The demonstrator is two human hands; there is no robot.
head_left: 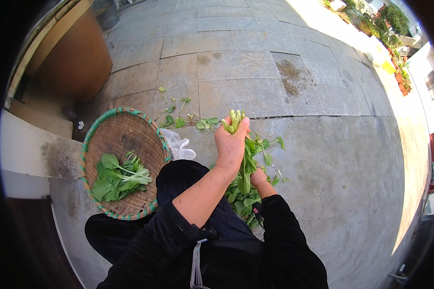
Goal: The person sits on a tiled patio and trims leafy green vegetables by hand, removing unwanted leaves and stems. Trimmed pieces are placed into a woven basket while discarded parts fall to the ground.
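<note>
My left hand (230, 144) grips a bunch of leafy greens (249, 159) around the stems, whose pale cut ends stick up above the thumb. The leaves of the bunch hang down toward my right hand (259, 178). That hand is lower, at the edge of the leaves, and its fingers are mostly hidden, so its grip does not show. Beneath both hands a heap of greens (244, 204) lies on the ground beside my leg. To the left, a round woven bamboo basket (144, 132) with green strips wound about its rim holds a small pile of leafy greens (121, 177).
A crumpled clear plastic bag (179, 144) sits against the basket's right side. Loose leaves and stems (173, 121) are scattered over the stone paving (238, 65). A large brown vat (76, 54) stands at upper left, by a low wall (39, 141). Potted plants (394, 21) line the far right.
</note>
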